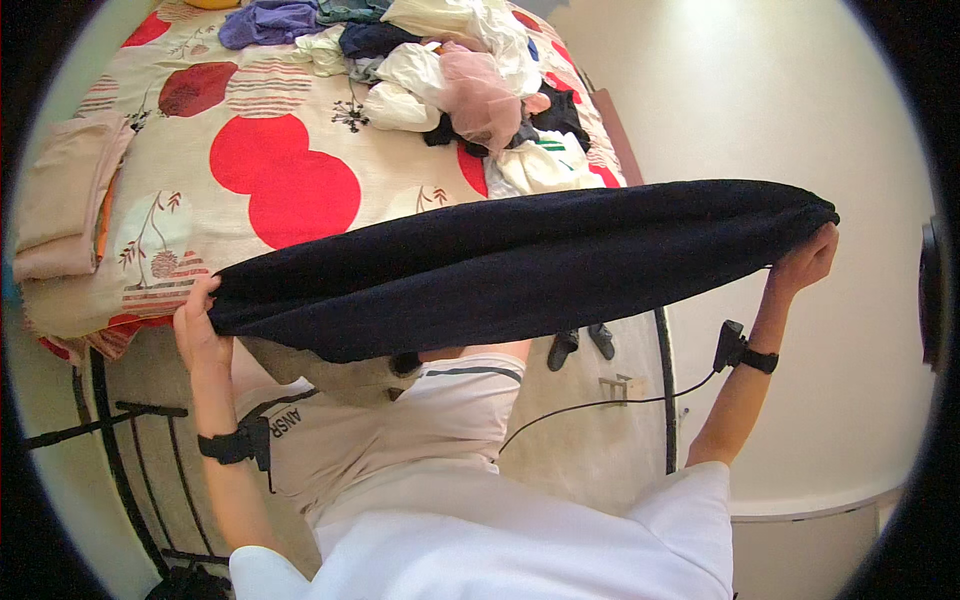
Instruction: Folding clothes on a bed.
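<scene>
A dark navy or black cloth garment (510,262) is stretched lengthwise in the air between my two hands, over my lap and the near edge of the bed. My left hand (201,326) grips its left end, fingers closed on the fabric. The right end, higher in the view, is bunched in my right hand (810,259). Which part of the garment each hand holds cannot be told. Both wrists wear black straps with small devices.
A bed with a red-patterned cover (300,180) lies ahead, bearing a heap of mixed clothes (480,82) and folded pinkish fabric (67,195) at left. A black metal rack (142,420) stands lower left. Dark shoes (564,349) are on the floor; a cable (570,411) runs to my right wrist.
</scene>
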The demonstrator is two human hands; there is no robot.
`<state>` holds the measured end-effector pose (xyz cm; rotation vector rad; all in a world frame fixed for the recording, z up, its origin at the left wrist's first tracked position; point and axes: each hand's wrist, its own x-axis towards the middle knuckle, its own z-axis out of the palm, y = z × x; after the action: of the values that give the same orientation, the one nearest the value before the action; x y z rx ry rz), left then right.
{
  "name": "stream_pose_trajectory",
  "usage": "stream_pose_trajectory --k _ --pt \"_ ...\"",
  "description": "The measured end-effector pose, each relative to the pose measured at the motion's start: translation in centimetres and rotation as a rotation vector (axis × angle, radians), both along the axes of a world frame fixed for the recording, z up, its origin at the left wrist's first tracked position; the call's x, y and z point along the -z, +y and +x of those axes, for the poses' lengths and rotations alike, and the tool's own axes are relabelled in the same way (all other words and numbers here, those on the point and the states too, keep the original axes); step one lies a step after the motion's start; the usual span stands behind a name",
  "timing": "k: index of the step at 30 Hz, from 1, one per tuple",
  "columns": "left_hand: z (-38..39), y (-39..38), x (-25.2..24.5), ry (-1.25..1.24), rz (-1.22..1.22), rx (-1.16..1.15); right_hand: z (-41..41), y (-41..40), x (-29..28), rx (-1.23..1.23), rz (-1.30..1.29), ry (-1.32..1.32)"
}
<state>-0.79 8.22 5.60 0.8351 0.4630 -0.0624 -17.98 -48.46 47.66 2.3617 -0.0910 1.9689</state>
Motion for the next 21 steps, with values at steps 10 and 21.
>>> stream_pose_trajectory --k 10,21 --pt "6.6 7.3 -3.5 -0.301 0.004 0.136 1.7 -0.4 -1.2 -0.045 0.054 0.173" --pt "20.1 22.1 -17.3 -0.557 0.248 0.106 6.0 3.9 -0.3 -0.455 0.545 0.499"
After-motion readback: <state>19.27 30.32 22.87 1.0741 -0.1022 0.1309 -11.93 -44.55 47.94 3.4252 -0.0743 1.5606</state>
